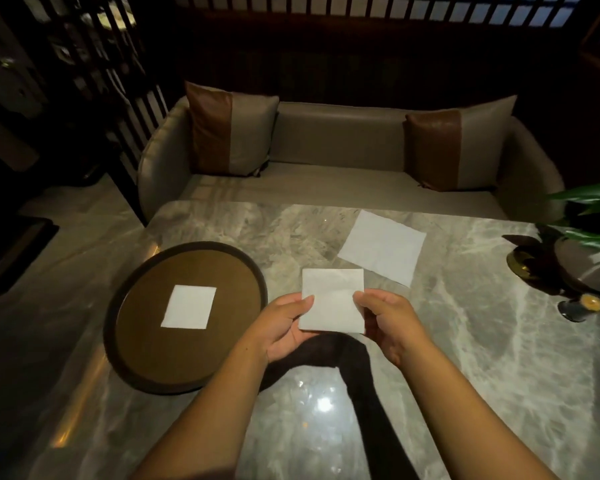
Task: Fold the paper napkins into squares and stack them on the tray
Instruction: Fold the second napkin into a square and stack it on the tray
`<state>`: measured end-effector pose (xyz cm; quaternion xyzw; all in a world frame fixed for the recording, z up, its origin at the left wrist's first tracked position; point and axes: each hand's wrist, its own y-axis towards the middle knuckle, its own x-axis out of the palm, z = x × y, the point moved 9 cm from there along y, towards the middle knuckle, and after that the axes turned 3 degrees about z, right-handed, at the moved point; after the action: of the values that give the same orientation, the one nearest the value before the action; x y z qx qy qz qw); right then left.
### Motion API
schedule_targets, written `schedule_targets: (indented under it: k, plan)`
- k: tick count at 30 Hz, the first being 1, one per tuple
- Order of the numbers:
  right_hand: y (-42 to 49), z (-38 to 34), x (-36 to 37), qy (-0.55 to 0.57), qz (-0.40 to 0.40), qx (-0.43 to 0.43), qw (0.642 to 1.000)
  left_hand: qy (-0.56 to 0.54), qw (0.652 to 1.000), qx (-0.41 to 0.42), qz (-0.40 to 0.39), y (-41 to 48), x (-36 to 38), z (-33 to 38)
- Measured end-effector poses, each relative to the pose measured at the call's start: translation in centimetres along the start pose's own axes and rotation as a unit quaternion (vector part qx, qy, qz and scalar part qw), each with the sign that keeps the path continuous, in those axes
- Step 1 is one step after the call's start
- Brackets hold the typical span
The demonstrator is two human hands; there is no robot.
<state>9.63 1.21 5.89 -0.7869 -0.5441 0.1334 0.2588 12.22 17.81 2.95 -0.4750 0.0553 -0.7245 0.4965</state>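
Both pinching one folded napkin [331, 299]: left grip [283, 325], right grip [390, 322], over bench [465, 341] centre; tray [146, 348] by left edge.

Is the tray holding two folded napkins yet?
No, only one folded napkin lies on the tray; the second napkin is pinched by the left hand and right hand over the table.

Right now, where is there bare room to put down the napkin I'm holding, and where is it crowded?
Tray has bare wood all round its one folded napkin, widest at the near rim. Bare table lies between the right hand, pinching the held napkin, and the glass. Crowded: far right, with plant and glass.
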Motion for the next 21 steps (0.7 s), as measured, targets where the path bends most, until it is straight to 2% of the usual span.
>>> schedule_targets:
  k: [12,21]
  plan:
    - [0.7,-0.8,0.8,0.003,-0.019,0.000,1.000,-0.005,1.000,0.016,0.021,0.3,0.2,0.4]
    - [0.9,1.9,6.5,-0.013,-0.030,0.031,0.999,-0.027,0.996,0.020,0.082,-1.7,-5.9,1.9]
